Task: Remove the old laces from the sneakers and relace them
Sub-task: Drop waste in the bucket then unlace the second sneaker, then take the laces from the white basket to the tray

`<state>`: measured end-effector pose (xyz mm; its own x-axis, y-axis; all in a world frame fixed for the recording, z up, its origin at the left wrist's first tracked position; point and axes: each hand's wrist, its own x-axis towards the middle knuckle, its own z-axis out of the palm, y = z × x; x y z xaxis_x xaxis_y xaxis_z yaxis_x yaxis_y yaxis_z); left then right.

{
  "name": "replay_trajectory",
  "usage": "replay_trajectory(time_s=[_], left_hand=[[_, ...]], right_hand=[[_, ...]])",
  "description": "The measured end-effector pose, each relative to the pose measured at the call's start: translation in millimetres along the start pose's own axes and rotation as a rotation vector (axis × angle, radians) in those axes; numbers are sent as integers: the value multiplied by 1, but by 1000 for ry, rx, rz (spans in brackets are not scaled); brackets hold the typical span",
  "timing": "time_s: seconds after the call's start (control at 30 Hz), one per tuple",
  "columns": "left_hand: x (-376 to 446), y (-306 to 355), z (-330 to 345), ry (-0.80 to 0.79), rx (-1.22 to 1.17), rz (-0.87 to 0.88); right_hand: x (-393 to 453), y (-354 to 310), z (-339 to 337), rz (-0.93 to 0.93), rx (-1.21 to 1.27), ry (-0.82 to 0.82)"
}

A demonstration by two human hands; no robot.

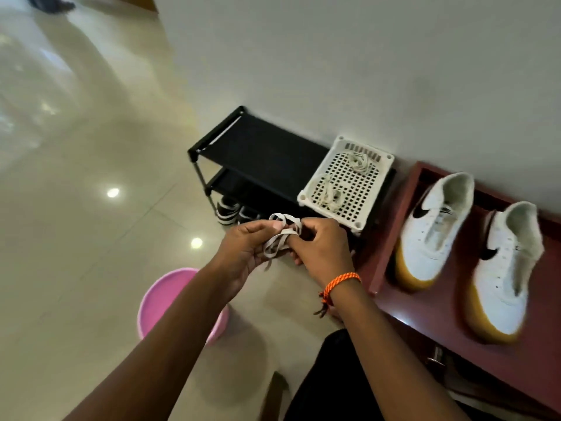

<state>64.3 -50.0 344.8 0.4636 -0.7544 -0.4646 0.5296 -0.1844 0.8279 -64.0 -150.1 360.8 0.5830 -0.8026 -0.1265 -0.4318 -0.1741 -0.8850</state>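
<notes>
1. A flat, pale lace [280,235] was held between both hands in front of the body; the left hand [246,247] was curled round its looped bundle, and the right hand [318,250] pinched the same loops from the other side.
2. An orange braided band [340,284] was worn on the right wrist.
3. The two sneakers [437,229] were set to the right of the hands, on a dark red wooden surface [385,256], with the right hand the nearer. Their long axes ran roughly from near to far, heels toward the wall. No lace could be seen in their eyelets.
4. The uppers appeared smooth and white, with black side marks and tan gum-like soles; the lace looked soft, woven and limp.
5. Beyond the hands, a white perforated plastic tray [309,196] sat on a black shoe rack [258,147], with two thin cord-like lace bundles [358,159] lying in it.
6. A pink round tub [158,299] stood on the glossy tiled floor [91,208] beneath the left forearm.
7. It was judged that the lace would have to be carried rightward to reach a shoe.
</notes>
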Motion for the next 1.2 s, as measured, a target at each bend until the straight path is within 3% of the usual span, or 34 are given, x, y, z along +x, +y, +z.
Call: replay_trajectory(time_s=[0.2,0.4,0.57,0.77,0.97,1.2], left_hand=[[-15,-28,-119,351,108,24],[-35,-77,-200,604,83,-82],[-34,-108,-236,782,58,-143],[-27,-115,-229,902,121,-154],[-15,-101,-183,911,209,-111],[25,-57,-75,617,320,186]], right_hand=[[-9,-5,113,113,107,-259],[-22,15,212,266,63,-405],[-30,35,254,346,-23,-503],[-26,58,256,374,-57,-481],[-10,64,224,389,2,-414],[34,47,130,139,120,-114]])
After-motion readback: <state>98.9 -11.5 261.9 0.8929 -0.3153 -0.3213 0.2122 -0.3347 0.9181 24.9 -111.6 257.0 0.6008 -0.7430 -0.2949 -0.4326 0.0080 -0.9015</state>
